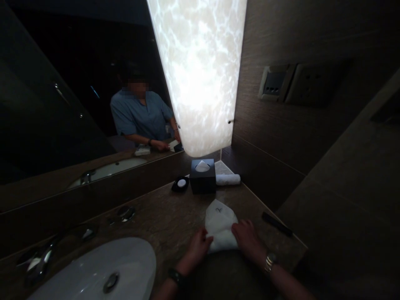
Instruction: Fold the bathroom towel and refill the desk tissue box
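Both hands pressing a folded white towel point(219, 227) at the countertop's point(162, 221) near edge: left hand point(196, 249) pinching its left side, right hand point(248, 239) flat on its right. Fold could slip open; towel possibly sliding toward the sink point(93, 271).

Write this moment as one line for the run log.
left hand: on white towel | right hand: on towel | counter: tissue box, rolled towel behind | sink left

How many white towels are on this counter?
2: a folded towel under both hands at the counter's front edge, and a rolled towel right of the tissue box. Dark areas may hide more.
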Tool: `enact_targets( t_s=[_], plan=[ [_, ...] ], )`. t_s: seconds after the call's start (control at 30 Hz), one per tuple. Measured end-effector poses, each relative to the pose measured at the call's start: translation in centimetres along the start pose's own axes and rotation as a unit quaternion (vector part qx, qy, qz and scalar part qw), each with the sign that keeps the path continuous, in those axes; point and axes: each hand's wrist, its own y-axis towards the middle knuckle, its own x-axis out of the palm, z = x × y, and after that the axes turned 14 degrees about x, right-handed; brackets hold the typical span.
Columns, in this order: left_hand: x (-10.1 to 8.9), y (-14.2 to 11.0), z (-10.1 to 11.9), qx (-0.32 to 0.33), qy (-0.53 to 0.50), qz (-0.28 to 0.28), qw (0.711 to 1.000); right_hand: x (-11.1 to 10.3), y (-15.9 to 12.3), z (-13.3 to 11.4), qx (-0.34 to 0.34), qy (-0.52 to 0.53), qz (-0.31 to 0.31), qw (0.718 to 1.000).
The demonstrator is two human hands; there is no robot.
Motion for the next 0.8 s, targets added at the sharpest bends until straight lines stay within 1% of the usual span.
enact_targets(
  t_s=[0.07,0.13,0.17,0.23,0.3,0.37,0.4,0.47,0.53,0.57,0.63,0.7,0.77,0.8],
  plan=[
    [-0.1,0.7,0.5,0.003,0.023,0.0,1.0,1.0,-1.1,-0.2,-0.033,-0.011,0.039,0.999],
    [-0.3,0.6,1.0,0.007,0.033,-0.008,0.999,2.1,-1.5,-0.6,-0.071,-0.02,0.039,0.997],
    [-0.4,0.4,1.2,0.005,0.033,-0.014,0.999,2.4,-1.2,-0.9,-0.074,-0.024,0.027,0.997],
    [-0.5,0.0,1.5,0.025,0.056,0.002,0.998,2.3,0.8,-1.5,-0.052,-0.034,-0.006,0.998],
    [-0.4,0.1,1.7,0.072,0.111,0.043,0.99,1.4,3.6,-2.1,-0.03,-0.043,-0.028,0.998],
    [0.0,1.1,1.8,0.121,0.163,0.08,0.976,0.5,5.7,-2.5,-0.034,-0.051,-0.039,0.997],
    [0.2,2.0,1.8,0.131,0.178,0.089,0.971,0.3,6.1,-2.6,-0.043,-0.049,-0.032,0.997],
    [0.3,4.2,1.8,0.122,0.184,0.095,0.971,0.6,6.2,-2.6,-0.069,-0.037,0.011,0.997],
    [-0.1,6.3,1.9,0.087,0.178,0.104,0.975,1.3,6.2,-2.7,-0.088,-0.031,0.052,0.994],
    [-0.4,7.1,2.0,0.068,0.167,0.109,0.978,1.5,6.6,-2.9,-0.084,-0.039,0.057,0.994],
    [-0.9,7.9,2.2,0.044,0.14,0.122,0.982,1.5,8.6,-3.5,-0.051,-0.069,0.034,0.996],
    [-0.9,8.1,2.3,0.056,0.123,0.135,0.982,0.6,11.2,-4.3,-0.025,-0.091,0.004,0.996],
    [-0.7,8.5,2.3,0.069,0.13,0.135,0.98,-0.5,13.0,-4.9,-0.034,-0.091,0.006,0.995],
    [-0.6,9.0,2.2,0.069,0.14,0.131,0.979,-1.0,13.4,-5.0,-0.049,-0.086,0.017,0.995]
  ],
)
